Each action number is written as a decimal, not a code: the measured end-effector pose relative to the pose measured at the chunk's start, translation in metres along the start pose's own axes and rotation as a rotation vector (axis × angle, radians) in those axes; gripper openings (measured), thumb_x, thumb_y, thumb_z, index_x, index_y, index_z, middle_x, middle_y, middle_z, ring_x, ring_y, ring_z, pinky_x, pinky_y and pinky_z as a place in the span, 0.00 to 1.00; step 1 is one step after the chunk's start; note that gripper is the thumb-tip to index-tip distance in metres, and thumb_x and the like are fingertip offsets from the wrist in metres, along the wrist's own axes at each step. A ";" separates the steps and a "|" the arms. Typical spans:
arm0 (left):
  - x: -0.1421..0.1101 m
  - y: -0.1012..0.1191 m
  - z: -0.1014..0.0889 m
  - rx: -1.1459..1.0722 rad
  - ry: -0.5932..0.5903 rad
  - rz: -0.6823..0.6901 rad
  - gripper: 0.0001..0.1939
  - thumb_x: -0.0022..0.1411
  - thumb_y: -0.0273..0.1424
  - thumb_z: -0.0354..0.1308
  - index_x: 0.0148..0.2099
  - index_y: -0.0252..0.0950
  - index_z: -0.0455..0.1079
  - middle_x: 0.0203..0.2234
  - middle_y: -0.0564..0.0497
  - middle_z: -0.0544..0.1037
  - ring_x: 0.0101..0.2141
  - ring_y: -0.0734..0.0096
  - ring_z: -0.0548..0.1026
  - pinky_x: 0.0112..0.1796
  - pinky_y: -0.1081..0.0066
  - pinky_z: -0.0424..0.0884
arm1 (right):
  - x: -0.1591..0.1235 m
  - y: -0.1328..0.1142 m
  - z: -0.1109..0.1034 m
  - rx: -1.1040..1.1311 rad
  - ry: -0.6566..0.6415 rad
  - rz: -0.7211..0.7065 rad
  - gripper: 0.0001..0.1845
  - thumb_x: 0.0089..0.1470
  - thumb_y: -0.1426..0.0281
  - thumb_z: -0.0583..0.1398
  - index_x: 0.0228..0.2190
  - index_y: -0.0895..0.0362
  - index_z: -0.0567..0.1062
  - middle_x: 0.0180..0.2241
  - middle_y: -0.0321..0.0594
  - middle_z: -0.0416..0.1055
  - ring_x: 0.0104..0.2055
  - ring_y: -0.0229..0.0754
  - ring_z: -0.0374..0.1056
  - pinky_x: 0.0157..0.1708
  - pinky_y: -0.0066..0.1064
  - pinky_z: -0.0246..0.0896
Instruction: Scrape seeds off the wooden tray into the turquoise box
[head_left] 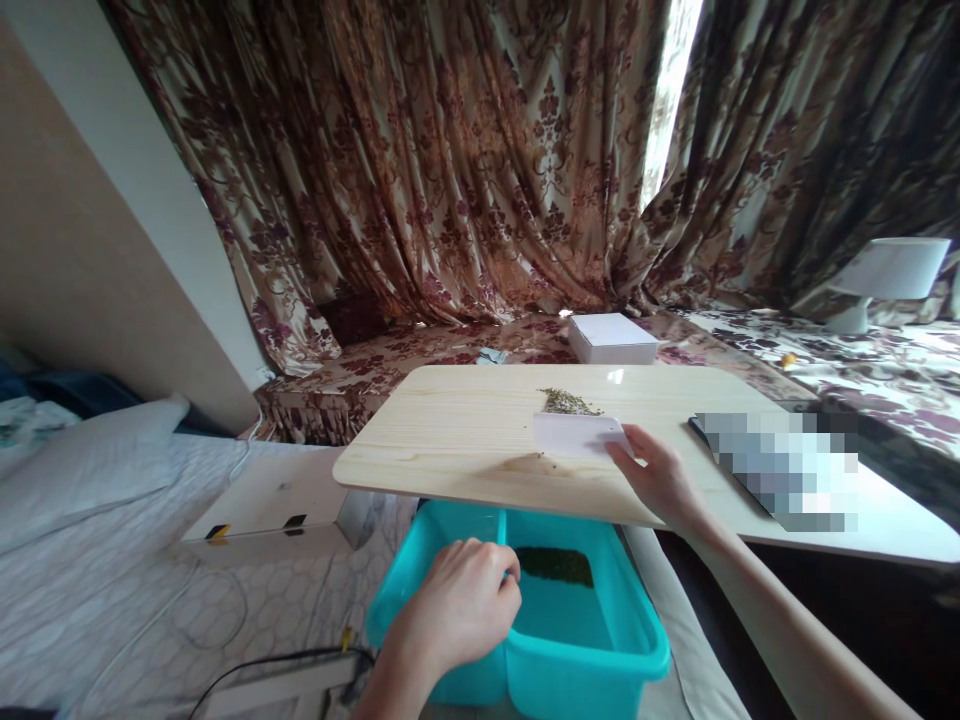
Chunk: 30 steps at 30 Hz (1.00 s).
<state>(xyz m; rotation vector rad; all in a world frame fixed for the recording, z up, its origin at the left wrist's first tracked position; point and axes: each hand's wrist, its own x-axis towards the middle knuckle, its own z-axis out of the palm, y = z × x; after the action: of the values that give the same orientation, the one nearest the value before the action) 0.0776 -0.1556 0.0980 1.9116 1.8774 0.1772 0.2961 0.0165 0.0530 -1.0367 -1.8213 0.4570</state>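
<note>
My right hand grips one end of a thin white plastic card with a small hole near that end. The card stands on edge on the wooden tabletop, just in front of a small heap of greenish-brown dried bits. My left hand is closed above the divider of a turquoise two-part bin; whatever its curled fingers hold, if anything, is hidden. More dark green bits lie in the bin's right compartment. A few loose specks are scattered before the card.
A dark flat device, partly blurred out, lies on the table's right side. Behind stands a white box. A larger white box rests on the bed at left, near cables. A lamp stands far right.
</note>
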 end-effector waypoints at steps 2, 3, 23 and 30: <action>0.000 0.000 0.000 0.004 0.006 -0.001 0.17 0.60 0.30 0.45 0.41 0.41 0.76 0.40 0.48 0.79 0.44 0.59 0.73 0.43 0.67 0.65 | -0.003 -0.003 -0.005 0.027 0.000 -0.001 0.09 0.53 0.64 0.56 0.34 0.52 0.74 0.32 0.39 0.79 0.35 0.44 0.75 0.37 0.32 0.69; 0.000 0.000 0.000 0.005 0.009 -0.002 0.17 0.60 0.30 0.45 0.41 0.41 0.76 0.40 0.48 0.79 0.44 0.60 0.73 0.43 0.67 0.65 | -0.006 -0.003 -0.008 0.037 0.005 0.004 0.09 0.53 0.64 0.56 0.34 0.52 0.74 0.32 0.39 0.79 0.35 0.44 0.75 0.37 0.32 0.69; 0.000 0.001 -0.003 0.020 -0.005 -0.003 0.18 0.59 0.30 0.44 0.40 0.41 0.76 0.40 0.48 0.79 0.44 0.59 0.73 0.43 0.67 0.65 | -0.030 -0.009 -0.020 0.092 -0.002 0.083 0.19 0.51 0.50 0.58 0.31 0.53 0.75 0.30 0.42 0.78 0.37 0.49 0.75 0.37 0.36 0.72; 0.000 -0.002 -0.003 0.002 0.021 0.005 0.18 0.59 0.31 0.44 0.40 0.41 0.76 0.39 0.48 0.79 0.43 0.58 0.73 0.43 0.65 0.65 | -0.042 -0.019 -0.028 0.234 -0.145 0.114 0.22 0.48 0.48 0.61 0.32 0.54 0.77 0.29 0.42 0.78 0.32 0.46 0.74 0.29 0.30 0.71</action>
<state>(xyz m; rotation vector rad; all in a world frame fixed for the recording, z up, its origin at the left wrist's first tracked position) 0.0746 -0.1550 0.0998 1.9237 1.8867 0.1971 0.3193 -0.0317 0.0557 -0.9684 -1.7892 0.8136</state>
